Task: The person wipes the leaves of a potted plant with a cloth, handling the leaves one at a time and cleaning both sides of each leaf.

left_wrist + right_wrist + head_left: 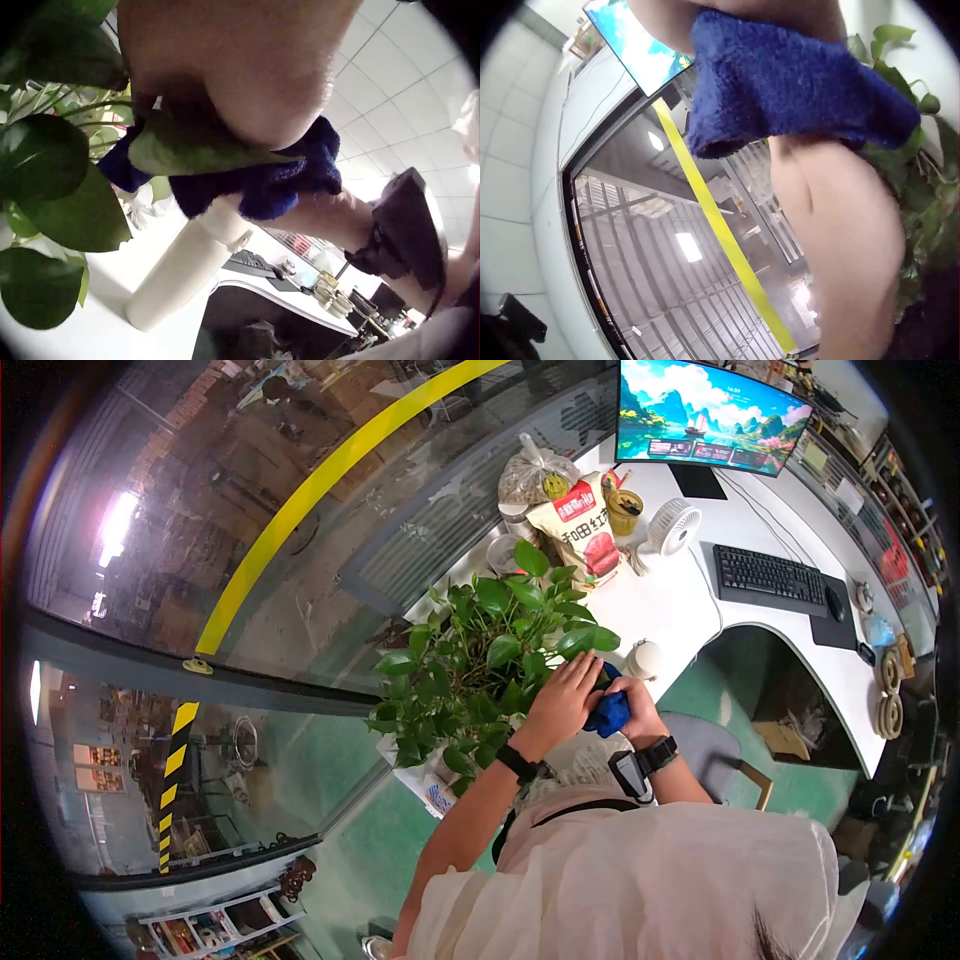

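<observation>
A leafy potted plant (480, 650) stands at the desk's left end. My left hand (562, 705) reaches over its right side, fingers extended together and thumb hidden from above. In the left wrist view, a green leaf (202, 154) is held at the thumb of my left hand (247, 67), against a blue cloth (259, 187). My right hand (640, 712) grips the blue cloth (608, 714) close beside the left. Cloth (780, 82) wraps over the fingers of my right hand (847, 217) in the right wrist view.
On the white desk (650, 600) are a cream bottle (645, 659), a small fan (673, 527), a red-and-white bag (580, 530), a jar (624, 510), a keyboard (770, 577) and a monitor (710, 415). A grey chair (705, 750) stands below; a glass partition runs along the left.
</observation>
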### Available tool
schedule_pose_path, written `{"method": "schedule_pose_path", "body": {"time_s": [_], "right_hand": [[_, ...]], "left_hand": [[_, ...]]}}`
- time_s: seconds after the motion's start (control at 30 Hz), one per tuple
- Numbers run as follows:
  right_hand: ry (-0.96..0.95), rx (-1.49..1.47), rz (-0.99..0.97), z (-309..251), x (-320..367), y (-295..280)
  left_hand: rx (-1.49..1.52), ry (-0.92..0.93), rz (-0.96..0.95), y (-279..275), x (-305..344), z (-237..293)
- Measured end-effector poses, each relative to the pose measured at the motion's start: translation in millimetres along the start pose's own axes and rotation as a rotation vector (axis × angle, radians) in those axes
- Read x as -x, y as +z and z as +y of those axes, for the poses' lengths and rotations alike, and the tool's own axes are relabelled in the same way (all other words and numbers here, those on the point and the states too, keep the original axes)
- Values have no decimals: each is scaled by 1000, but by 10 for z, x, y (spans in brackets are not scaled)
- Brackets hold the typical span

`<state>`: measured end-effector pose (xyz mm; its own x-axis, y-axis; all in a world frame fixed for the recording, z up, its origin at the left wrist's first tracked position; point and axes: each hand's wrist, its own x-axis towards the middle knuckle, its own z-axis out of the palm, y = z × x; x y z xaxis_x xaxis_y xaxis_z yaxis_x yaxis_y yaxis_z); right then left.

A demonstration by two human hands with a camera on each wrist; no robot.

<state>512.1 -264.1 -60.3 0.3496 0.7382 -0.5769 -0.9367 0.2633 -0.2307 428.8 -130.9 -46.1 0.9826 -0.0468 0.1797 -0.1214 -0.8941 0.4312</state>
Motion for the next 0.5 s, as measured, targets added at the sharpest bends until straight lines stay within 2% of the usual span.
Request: {"method": "schedule_pose_path", "body": {"time_s": [0.07,0.2,0.37,0.47,0.5], "right_hand": [[-22,-23,6,67,-72,-108],[-75,-29,50,91,42,33],[-111,195,-41,20,287,232],[-156,317,-90,-24,415,357],[-175,356,-102,-41,439,391]], "left_hand": [[-6,-3,-8,-6,28,-17],[69,-56,37,-9,42,0],[307,-136,117,-23,10,-63],[495,-258,82,-166,-37,-97],[554,-407,-28,-379,-83,-13]]}}
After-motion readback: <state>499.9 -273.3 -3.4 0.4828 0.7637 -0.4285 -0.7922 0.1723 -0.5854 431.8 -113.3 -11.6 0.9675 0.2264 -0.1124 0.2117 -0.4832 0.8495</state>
